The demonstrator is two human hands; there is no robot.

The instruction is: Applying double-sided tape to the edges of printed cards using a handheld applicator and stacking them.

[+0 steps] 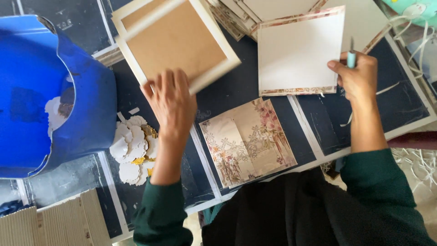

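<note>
On a dark worktop (236,93), the left hand (170,102) grips a cream-edged brown board (175,43) lifted at its corner; the right hand (359,75) is clenched round a craft knife (351,57) beside a white card (298,52), floral paper (248,141) still uncovered

Frame (175,43): matt brown cardboard, cream border. Card (298,52): plain white paper, matt. Floral sheet (248,141): printed paper, slight sheen. Tub (86,105): smooth glossy blue plastic. Scalloped discs (132,146): white paper. Bench (400,102): dark, scuffed. Sleeves (387,191): green cloth.
</note>
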